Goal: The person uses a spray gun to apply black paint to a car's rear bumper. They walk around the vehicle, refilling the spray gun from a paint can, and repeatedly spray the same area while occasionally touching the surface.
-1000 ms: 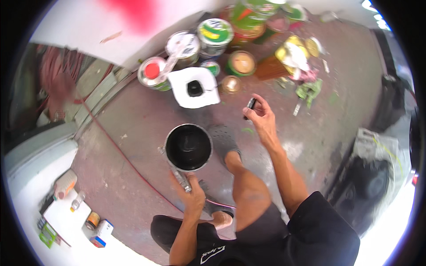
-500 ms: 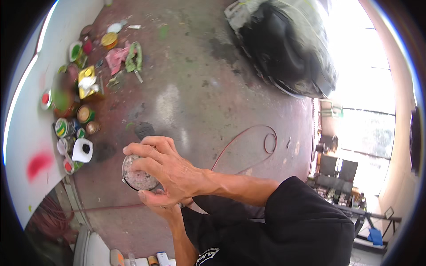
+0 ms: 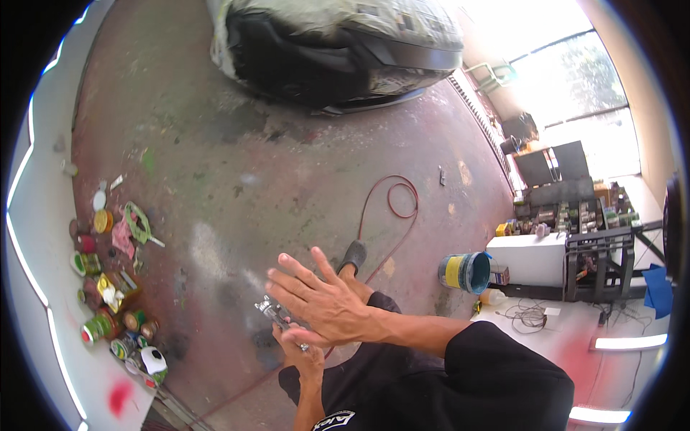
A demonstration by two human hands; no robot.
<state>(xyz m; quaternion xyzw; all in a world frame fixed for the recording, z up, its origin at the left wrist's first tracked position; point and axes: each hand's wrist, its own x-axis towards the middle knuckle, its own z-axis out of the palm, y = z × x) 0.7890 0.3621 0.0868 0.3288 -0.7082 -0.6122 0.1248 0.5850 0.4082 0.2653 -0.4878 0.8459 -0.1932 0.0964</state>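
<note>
My left hand (image 3: 305,360) is closed around a silver spray gun (image 3: 272,310), low in front of my body. The gun's metal front end sticks out past my fingers, pointing up and left in the picture. My right hand (image 3: 320,305) lies over the gun with fingers stretched and spread, gripping nothing. It covers much of the gun and part of the left hand. Whether the right palm touches the gun I cannot tell, and the gun's cup is hidden.
A car (image 3: 316,54), partly wrapped in masking sheet, stands ahead. A red hose (image 3: 370,194) loops across the stained floor (image 3: 215,158). Cans and bottles (image 3: 136,330) line the left wall. At right are a blue bucket (image 3: 454,273), a white box (image 3: 528,260) and a cluttered bench (image 3: 575,215).
My right hand has let go of the round, speckled cup top and spread its fingers. The spray gun's metal front now shows. My view has swung right, bringing in the bucket and bench.
</note>
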